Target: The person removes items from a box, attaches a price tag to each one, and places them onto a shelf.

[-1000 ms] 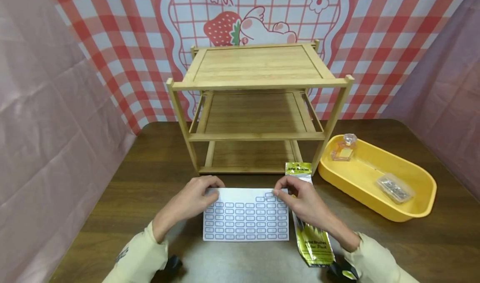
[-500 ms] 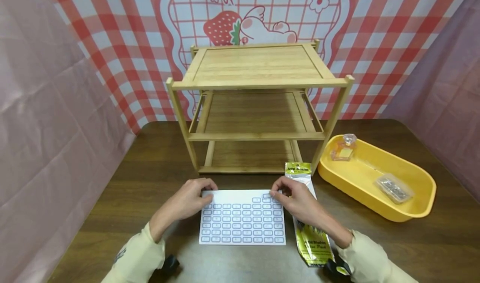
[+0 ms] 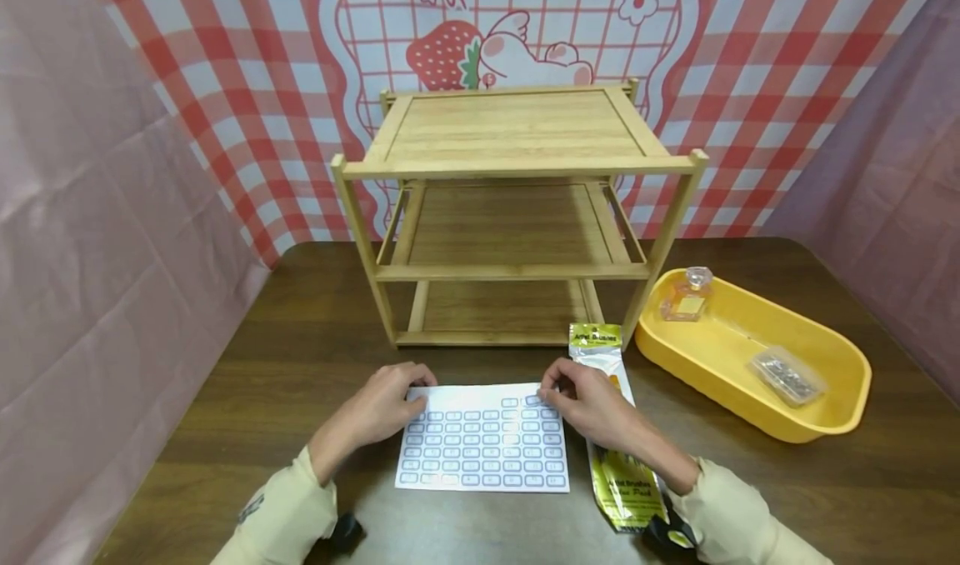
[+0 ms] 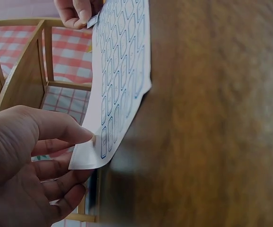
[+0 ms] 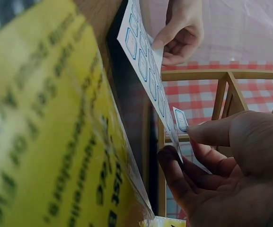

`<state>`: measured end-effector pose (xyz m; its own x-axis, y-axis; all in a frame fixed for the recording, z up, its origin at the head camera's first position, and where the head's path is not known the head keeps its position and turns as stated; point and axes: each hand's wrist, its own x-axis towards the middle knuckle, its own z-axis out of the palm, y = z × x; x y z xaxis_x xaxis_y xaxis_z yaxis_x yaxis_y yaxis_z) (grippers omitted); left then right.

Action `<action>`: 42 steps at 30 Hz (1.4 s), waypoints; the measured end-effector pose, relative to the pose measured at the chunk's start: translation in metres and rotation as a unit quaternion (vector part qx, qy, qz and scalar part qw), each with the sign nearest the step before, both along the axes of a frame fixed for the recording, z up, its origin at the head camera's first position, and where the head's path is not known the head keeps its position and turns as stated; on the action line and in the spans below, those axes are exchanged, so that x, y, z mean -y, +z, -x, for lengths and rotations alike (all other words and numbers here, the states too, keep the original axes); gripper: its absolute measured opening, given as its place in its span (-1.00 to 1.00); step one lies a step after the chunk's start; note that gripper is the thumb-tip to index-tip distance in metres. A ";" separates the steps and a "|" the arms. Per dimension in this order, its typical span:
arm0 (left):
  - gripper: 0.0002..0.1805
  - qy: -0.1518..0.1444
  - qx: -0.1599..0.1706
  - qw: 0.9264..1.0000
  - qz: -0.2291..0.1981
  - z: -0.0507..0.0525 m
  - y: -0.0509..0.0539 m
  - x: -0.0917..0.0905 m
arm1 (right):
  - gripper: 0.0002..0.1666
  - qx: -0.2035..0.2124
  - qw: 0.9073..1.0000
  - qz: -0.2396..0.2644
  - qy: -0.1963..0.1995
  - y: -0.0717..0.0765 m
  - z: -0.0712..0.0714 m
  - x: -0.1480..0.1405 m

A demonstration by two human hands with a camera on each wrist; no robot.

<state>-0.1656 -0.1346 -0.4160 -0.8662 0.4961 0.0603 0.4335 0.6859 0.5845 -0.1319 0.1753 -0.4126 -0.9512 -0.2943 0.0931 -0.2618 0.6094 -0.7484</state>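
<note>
A white sticker sheet (image 3: 480, 444) with rows of blue-outlined labels is held tilted above the table's front part. My left hand (image 3: 386, 407) pinches its upper left corner, thumb on the printed face and fingers behind, as the left wrist view shows. At the upper right corner is my right hand (image 3: 592, 402). Its thumb and index finger pinch one small label sticker (image 5: 180, 119), which stands away from the sheet; other fingertips lie behind the sheet's edge. Below the right forearm lies a yellow and silver pack of artist brushes (image 3: 626, 482).
A three-tier wooden shelf (image 3: 517, 167) stands behind the hands. To the right, a yellow tray (image 3: 750, 407) holds a perfume bottle (image 3: 686, 297) and a small clear box (image 3: 787, 375) of metallic-looking pieces. The dark wooden table (image 3: 247, 382) extends to both sides.
The sheet and both hands have shifted slightly left and toward me. Both hands have kept their hold.
</note>
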 end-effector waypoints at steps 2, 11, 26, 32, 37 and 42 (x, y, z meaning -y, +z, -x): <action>-0.80 0.001 -0.003 1.000 0.004 0.000 -0.001 -0.001 | -0.88 0.003 1.000 -0.004 0.002 -0.001 0.001 0.000; -0.79 0.011 -0.003 1.000 0.016 -0.002 -0.003 -0.003 | -0.86 -0.001 1.000 -0.017 0.000 -0.001 0.001 0.002; -0.79 0.008 -0.035 0.998 0.044 -0.002 -0.004 -0.003 | -0.84 -0.078 0.996 -0.040 -0.026 0.000 -0.001 -0.003; -0.71 0.022 -0.051 0.997 0.062 -0.004 -0.003 -0.004 | -0.85 -0.097 0.995 -0.022 -0.021 0.001 -0.002 -0.005; -0.69 0.026 -0.080 0.994 0.064 -0.006 0.002 -0.009 | -0.84 -0.108 0.994 0.001 -0.013 0.002 -0.002 -0.004; -0.81 0.001 -0.078 0.997 0.013 -0.009 0.014 -0.023 | -0.84 -0.096 0.995 0.025 -0.005 0.003 -0.003 -0.003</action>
<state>-0.1571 -0.1119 -0.4021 -0.8480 0.4976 0.1823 0.5168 0.7004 0.4922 -0.1292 0.1780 -0.4096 -0.9172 -0.2751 0.2881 -0.3972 0.5758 -0.7146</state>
